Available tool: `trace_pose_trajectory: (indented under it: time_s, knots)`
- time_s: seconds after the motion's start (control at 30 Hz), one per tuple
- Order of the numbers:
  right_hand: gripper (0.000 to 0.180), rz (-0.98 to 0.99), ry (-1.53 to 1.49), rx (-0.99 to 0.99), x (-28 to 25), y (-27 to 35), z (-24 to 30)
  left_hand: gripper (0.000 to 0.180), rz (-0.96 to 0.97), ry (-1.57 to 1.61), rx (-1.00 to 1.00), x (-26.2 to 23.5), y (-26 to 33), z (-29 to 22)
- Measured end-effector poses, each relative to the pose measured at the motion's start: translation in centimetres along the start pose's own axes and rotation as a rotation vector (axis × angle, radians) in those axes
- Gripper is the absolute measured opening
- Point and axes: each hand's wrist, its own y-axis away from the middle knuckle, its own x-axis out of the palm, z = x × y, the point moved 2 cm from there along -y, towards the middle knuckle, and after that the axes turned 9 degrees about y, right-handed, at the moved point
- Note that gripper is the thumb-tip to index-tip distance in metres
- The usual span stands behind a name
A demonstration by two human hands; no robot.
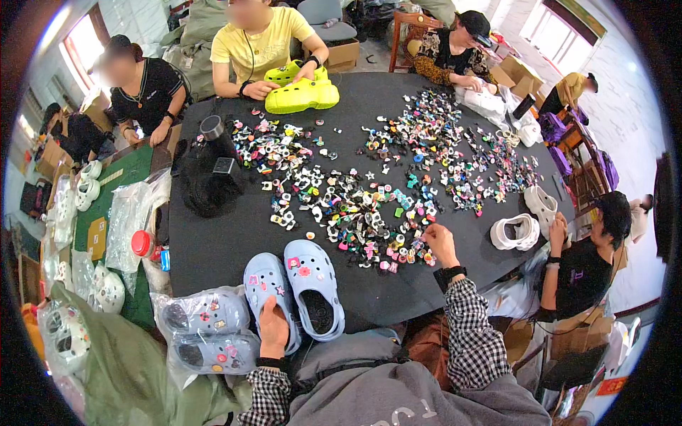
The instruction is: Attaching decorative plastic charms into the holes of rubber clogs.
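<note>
In front of me at the table's near edge stand two light-blue clogs, a left clog (267, 284) and a right clog (312, 287), both with colourful charms on their tops. My left hand (273, 328) grips the left clog by its side near the heel, thumb up against it. Over the near right edge of a big heap of shoe charms (366, 220) is my right hand (443, 247), its thumb and fingertips pinched together. Whatever lies between those fingertips is too small to make out. The heap's charms are small, mixed in colour and loosely scattered.
Bagged blue clogs (206, 316) lie left of my left hand. A black desk lamp or stand (213, 167) rises at the table's left. White clogs (515, 232) sit at the right edge. Across the table, a person in yellow handles lime-green clogs (302, 96); other people work around.
</note>
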Motion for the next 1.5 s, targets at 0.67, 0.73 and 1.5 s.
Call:
trace_pose_trajectory:
  time_s: [0.67,0.73,1.5]
  knots:
    - [0.013,-0.052,-0.117,0.127,-2.4,0.7,-1.0,0.032,0.014,-0.014,-0.030,0.2,0.0,-0.1]
    - [0.013,-0.046,-0.127,0.131,-2.3,0.5,-1.5,0.033,0.011,-0.052,-0.009,-0.4,-0.2,0.0]
    - [0.016,0.026,-0.256,0.358,1.3,-0.1,-7.1,0.026,0.010,-0.039,0.019,-0.1,-0.3,0.0]
